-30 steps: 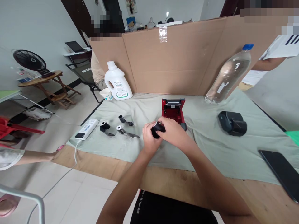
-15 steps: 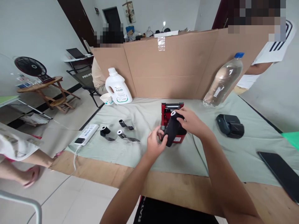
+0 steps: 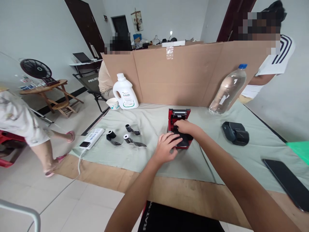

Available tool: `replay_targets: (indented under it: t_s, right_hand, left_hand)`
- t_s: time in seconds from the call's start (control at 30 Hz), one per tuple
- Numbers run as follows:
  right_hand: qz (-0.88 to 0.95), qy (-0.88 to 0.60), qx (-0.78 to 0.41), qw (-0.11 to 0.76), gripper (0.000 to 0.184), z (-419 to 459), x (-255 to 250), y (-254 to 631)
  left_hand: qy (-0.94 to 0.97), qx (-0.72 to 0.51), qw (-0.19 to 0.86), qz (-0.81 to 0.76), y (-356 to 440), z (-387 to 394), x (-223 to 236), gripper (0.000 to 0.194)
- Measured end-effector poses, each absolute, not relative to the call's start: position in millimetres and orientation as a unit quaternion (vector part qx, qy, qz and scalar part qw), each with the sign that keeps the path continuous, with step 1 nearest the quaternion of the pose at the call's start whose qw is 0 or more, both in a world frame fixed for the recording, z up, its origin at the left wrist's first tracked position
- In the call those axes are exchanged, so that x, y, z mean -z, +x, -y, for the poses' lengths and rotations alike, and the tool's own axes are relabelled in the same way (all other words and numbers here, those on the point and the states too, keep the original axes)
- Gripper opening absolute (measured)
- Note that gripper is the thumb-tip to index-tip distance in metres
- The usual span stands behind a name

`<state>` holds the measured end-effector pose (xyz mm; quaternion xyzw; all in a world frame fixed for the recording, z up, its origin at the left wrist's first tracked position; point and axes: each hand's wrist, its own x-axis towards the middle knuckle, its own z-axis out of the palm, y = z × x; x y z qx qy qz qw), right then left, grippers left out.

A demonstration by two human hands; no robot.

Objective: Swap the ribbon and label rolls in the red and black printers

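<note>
A small red printer (image 3: 170, 120) stands on the cloth with its lid raised. Black paper (image 3: 185, 140) from a dark roll lies at its front opening; the roll itself is mostly hidden by my hands. Over the printer's front left edge my left hand (image 3: 166, 149) has its fingers stretched out, touching the black paper. My right hand (image 3: 185, 126) reaches in from the right with curled fingers inside the compartment, and what they hold is hidden. Left of the printer lie three small rolls: one black roll (image 3: 111, 134), another dark roll (image 3: 128, 128) and a white-cored roll (image 3: 126, 138), each with a loose strip.
Cardboard (image 3: 173, 77) walls off the back, with a white detergent jug (image 3: 125, 93), a paper cup (image 3: 113, 103) and a clear bottle (image 3: 227, 91) before it. A power strip (image 3: 92, 138) lies left; a black device (image 3: 235, 133) and phone (image 3: 286, 183) lie right. People stand nearby.
The black roll has gone from between my hands down into the red printer. My right hand has followed it into the compartment, while my left fingers have spread across the front.
</note>
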<state>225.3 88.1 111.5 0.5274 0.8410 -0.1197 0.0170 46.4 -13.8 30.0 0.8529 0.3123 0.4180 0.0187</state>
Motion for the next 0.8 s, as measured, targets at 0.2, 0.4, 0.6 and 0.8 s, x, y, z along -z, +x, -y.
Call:
replay_targets:
  t_s: [0.2, 0.4, 0.6, 0.8]
  right_hand:
    - [-0.834, 0.522, 0.140, -0.110, 0.021, -69, -121, 237]
    - [-0.755, 0.555, -0.036, -0.348, 0.043, -68, -126, 251]
    - [-0.776, 0.539, -0.023, -0.328, 0.041, -62, -103, 255]
    - [-0.789, 0.502, -0.005, -0.354, 0.043, -17, -86, 262]
  left_hand:
    - [0.852, -0.425, -0.007, -0.307, 48, 9, -24, 0.036]
    - [0.856, -0.440, -0.018, -0.271, 47, 10, -22, 0.033]
    - [0.854, -0.448, -0.043, -0.260, 51, 14, -24, 0.031]
    - [0.853, -0.457, -0.065, -0.244, 56, 17, -26, 0.029]
